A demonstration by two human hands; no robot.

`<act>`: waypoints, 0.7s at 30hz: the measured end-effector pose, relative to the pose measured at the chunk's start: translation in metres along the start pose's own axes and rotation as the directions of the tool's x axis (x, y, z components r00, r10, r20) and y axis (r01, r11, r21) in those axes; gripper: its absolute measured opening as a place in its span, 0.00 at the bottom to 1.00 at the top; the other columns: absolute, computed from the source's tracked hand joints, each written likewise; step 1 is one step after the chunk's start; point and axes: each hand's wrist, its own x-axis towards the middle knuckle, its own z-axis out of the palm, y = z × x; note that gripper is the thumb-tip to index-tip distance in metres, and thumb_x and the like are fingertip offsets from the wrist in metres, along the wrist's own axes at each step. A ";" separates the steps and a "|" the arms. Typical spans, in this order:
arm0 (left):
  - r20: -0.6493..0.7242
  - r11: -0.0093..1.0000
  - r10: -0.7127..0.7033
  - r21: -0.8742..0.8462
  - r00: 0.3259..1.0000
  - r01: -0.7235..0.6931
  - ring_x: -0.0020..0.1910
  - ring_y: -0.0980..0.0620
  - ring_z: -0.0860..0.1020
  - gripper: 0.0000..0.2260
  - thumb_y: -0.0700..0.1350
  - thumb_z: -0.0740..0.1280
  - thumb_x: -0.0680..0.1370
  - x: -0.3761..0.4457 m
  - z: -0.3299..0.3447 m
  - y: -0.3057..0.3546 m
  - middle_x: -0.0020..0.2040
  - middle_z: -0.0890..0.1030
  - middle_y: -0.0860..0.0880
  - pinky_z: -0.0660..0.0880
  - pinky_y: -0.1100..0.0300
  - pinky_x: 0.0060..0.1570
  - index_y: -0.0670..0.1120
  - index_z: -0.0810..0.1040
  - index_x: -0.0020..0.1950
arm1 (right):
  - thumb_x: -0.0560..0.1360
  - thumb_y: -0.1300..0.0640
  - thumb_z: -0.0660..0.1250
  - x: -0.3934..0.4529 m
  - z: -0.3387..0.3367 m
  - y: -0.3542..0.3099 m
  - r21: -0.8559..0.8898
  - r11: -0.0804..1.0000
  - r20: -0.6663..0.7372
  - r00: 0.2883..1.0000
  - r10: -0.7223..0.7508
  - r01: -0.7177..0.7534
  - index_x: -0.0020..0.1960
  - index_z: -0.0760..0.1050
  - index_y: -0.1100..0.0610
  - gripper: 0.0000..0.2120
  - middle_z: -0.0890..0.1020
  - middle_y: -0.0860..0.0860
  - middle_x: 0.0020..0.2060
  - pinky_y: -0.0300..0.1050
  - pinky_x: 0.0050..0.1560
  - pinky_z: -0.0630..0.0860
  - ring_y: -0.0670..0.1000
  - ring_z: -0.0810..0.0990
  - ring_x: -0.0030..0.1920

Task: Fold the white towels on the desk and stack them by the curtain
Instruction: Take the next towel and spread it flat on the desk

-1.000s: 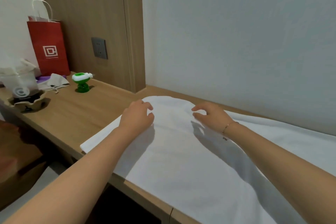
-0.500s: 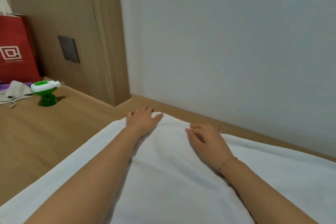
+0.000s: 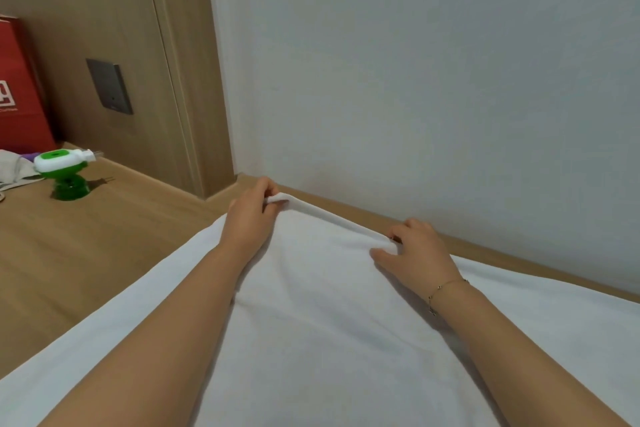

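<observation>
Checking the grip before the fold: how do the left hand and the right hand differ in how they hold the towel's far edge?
The left hand pinches the white towel at its far corner; the right hand pinches farther along that edge. The left hand sits nearer the wooden panel; the right hand sits nearer the wall and wears a bracelet, the left none. Both lift the edge off the desk.

Wooden desk (image 3: 104, 246) along the wall; white towel (image 3: 329, 322) spread across it; green plug-in device (image 3: 65, 173), crumpled cloth (image 3: 14, 166), red bag (image 3: 17, 97) at left.
</observation>
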 end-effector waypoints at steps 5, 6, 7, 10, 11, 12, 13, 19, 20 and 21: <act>-0.189 0.967 0.203 0.196 0.961 -0.165 0.51 0.49 0.69 0.06 0.39 0.70 0.76 0.003 -0.005 0.003 0.49 0.75 0.51 0.60 0.60 0.49 0.48 0.79 0.51 | 0.73 0.49 0.69 0.001 -0.008 0.006 0.064 0.997 -0.028 0.998 0.049 -0.047 0.42 0.71 0.53 0.10 0.75 0.48 0.40 0.45 0.43 0.64 0.52 0.72 0.45; -0.211 0.949 0.232 0.264 0.950 -0.173 0.51 0.48 0.69 0.06 0.41 0.71 0.76 0.004 -0.006 0.003 0.48 0.75 0.50 0.57 0.60 0.49 0.48 0.81 0.52 | 0.74 0.50 0.69 0.001 -0.009 0.008 0.083 0.995 -0.050 0.997 0.066 -0.062 0.43 0.71 0.53 0.09 0.76 0.48 0.39 0.45 0.43 0.64 0.53 0.73 0.44; -0.234 0.929 0.260 0.326 0.937 -0.177 0.50 0.47 0.69 0.05 0.42 0.72 0.75 0.004 -0.008 0.002 0.46 0.75 0.49 0.55 0.60 0.48 0.47 0.82 0.50 | 0.74 0.50 0.69 0.001 -0.010 0.011 0.106 0.991 -0.076 0.993 0.085 -0.077 0.44 0.70 0.53 0.09 0.77 0.48 0.38 0.45 0.42 0.64 0.54 0.74 0.44; -0.265 0.880 0.301 0.446 0.916 -0.160 0.48 0.45 0.70 0.04 0.45 0.74 0.73 0.005 -0.011 0.001 0.45 0.76 0.48 0.56 0.58 0.48 0.46 0.82 0.44 | 0.75 0.50 0.69 0.001 -0.013 0.017 0.138 0.986 -0.175 0.978 0.114 -0.090 0.43 0.68 0.53 0.11 0.76 0.48 0.34 0.46 0.39 0.64 0.56 0.75 0.40; -0.263 0.867 0.303 0.474 0.916 -0.150 0.48 0.45 0.70 0.05 0.45 0.75 0.72 0.005 -0.012 0.001 0.45 0.77 0.47 0.57 0.56 0.49 0.45 0.81 0.42 | 0.75 0.50 0.69 0.001 -0.014 0.018 0.123 0.988 -0.212 0.970 0.116 -0.091 0.42 0.68 0.53 0.11 0.76 0.48 0.33 0.46 0.38 0.63 0.56 0.75 0.39; -0.258 0.854 0.300 0.501 0.918 -0.138 0.48 0.44 0.70 0.06 0.45 0.75 0.72 0.006 -0.013 -0.001 0.45 0.77 0.47 0.58 0.55 0.48 0.45 0.80 0.41 | 0.75 0.50 0.68 0.001 -0.014 0.019 0.095 0.991 -0.243 0.963 0.115 -0.094 0.42 0.68 0.53 0.11 0.75 0.47 0.32 0.46 0.37 0.62 0.56 0.75 0.38; -0.254 0.843 0.287 0.526 0.923 -0.117 0.48 0.43 0.71 0.07 0.45 0.75 0.72 0.006 -0.014 -0.002 0.45 0.77 0.46 0.60 0.54 0.47 0.44 0.80 0.41 | 0.75 0.50 0.68 0.001 -0.014 0.019 0.062 0.993 -0.266 0.958 0.109 -0.096 0.42 0.68 0.53 0.11 0.74 0.46 0.32 0.46 0.35 0.61 0.56 0.74 0.37; -0.238 0.930 0.011 0.360 0.971 0.077 0.39 0.47 0.71 0.09 0.45 0.69 0.77 0.003 -0.023 -0.012 0.40 0.74 0.49 0.59 0.56 0.33 0.44 0.74 0.40 | 0.76 0.53 0.67 0.000 -0.005 0.019 -0.013 1.000 -0.239 0.971 0.007 -0.010 0.48 0.73 0.55 0.06 0.75 0.50 0.44 0.46 0.38 0.66 0.54 0.74 0.45; -0.213 0.954 0.000 0.292 0.977 0.064 0.38 0.47 0.72 0.09 0.44 0.69 0.77 0.002 -0.021 -0.013 0.38 0.75 0.50 0.61 0.56 0.31 0.44 0.73 0.39 | 0.76 0.53 0.67 0.000 -0.005 0.018 -0.004 1.000 -0.230 0.973 -0.022 0.022 0.50 0.74 0.56 0.07 0.75 0.50 0.45 0.46 0.40 0.67 0.54 0.74 0.48; -0.193 0.974 -0.010 0.220 0.981 0.054 0.38 0.46 0.74 0.08 0.42 0.68 0.77 0.003 -0.019 -0.014 0.36 0.77 0.50 0.64 0.57 0.32 0.44 0.73 0.39 | 0.76 0.52 0.66 0.000 -0.006 0.017 -0.001 0.999 -0.220 0.974 -0.043 0.044 0.51 0.75 0.56 0.08 0.74 0.50 0.46 0.46 0.41 0.68 0.54 0.74 0.49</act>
